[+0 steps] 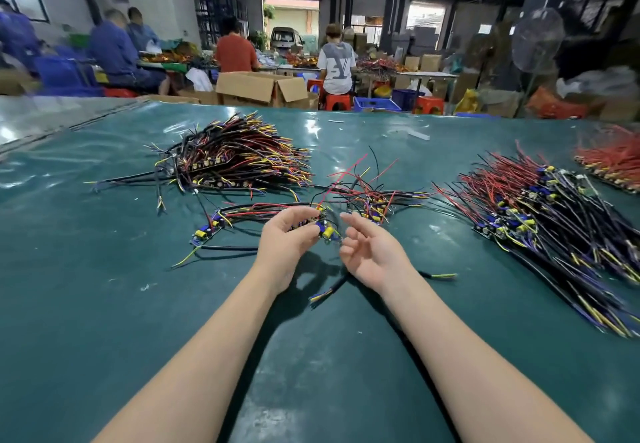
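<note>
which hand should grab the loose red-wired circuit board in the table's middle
Right: the right hand is empty and nearest the red-wired circuit board; the left hand grips a blue, yellow-capacitor board.

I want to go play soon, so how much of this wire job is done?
Maybe halfway. Likely done: the neatly lined pile of red-and-black wired boards on the right. In hand: the left hand grips a small circuit board with a yellow capacitor; the right hand is open beside it. Left: a few loose wired boards on the green table mat, and the tangled heap of black, red and yellow wires behind.
</note>
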Available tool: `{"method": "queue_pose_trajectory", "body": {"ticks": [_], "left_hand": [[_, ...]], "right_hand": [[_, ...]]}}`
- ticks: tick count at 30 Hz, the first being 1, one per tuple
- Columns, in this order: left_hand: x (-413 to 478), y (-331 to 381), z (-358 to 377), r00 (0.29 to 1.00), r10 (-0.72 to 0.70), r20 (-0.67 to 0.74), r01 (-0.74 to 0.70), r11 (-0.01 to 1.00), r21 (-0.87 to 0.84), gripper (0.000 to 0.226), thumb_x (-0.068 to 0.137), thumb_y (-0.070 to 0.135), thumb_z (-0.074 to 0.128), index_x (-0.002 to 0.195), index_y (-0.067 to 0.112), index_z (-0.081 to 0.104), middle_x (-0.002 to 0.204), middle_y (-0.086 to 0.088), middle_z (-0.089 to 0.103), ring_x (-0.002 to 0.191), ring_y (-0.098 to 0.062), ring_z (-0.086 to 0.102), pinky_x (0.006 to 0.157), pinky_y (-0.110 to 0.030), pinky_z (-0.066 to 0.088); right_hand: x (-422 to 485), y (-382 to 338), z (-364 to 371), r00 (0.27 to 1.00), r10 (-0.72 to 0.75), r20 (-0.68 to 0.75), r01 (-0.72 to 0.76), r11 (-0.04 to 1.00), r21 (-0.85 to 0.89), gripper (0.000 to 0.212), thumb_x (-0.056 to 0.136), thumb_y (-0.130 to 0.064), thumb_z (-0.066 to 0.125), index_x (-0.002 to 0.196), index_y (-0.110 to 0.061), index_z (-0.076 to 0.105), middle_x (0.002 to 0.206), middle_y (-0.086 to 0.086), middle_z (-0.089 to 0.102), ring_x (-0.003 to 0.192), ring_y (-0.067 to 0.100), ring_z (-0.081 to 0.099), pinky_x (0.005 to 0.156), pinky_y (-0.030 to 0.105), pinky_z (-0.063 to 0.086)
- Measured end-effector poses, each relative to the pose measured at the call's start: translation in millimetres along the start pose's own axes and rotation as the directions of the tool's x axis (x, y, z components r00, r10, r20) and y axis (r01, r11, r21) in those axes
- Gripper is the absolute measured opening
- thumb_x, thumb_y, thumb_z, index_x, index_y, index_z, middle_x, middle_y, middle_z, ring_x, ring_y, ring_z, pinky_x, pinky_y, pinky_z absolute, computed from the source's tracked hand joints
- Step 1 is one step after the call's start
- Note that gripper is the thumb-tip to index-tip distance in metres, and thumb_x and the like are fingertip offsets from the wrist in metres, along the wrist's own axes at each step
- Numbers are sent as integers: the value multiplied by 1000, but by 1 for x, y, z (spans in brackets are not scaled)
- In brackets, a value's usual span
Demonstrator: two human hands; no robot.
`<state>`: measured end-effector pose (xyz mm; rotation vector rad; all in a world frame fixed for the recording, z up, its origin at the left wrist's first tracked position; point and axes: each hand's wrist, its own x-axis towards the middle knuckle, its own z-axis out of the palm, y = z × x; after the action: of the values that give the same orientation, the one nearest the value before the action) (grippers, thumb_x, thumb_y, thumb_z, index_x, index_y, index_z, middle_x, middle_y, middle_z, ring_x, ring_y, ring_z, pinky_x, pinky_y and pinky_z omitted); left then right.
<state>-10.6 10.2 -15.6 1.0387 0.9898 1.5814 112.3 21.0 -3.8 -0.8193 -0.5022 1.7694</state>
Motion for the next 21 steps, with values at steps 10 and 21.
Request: {"method": "queue_pose_trajectory", "body": {"ticks": [10, 21], "left_hand": [[4, 17, -4, 980, -199, 7, 171, 820, -547, 28, 91, -8, 36, 81, 13, 53, 58, 1, 66, 51, -9, 64, 57, -19, 55], [5, 10, -2, 924, -301, -237, 175, 882, -437, 18, 91, -3, 50, 82, 12, 47, 62, -8, 60, 38, -13, 55, 37, -14, 42]], "right_hand": [[1, 6, 1, 985, -149, 88, 144, 988, 56, 27, 90, 5, 44, 76, -18, 45, 58, -3, 64, 53, 7, 63, 50, 15, 50], [-14, 22, 9, 879, -136, 457, 461, 490, -740, 23, 82, 6, 56, 69, -10, 67, 72, 12, 66, 66, 12, 55, 70, 23, 44]]}}
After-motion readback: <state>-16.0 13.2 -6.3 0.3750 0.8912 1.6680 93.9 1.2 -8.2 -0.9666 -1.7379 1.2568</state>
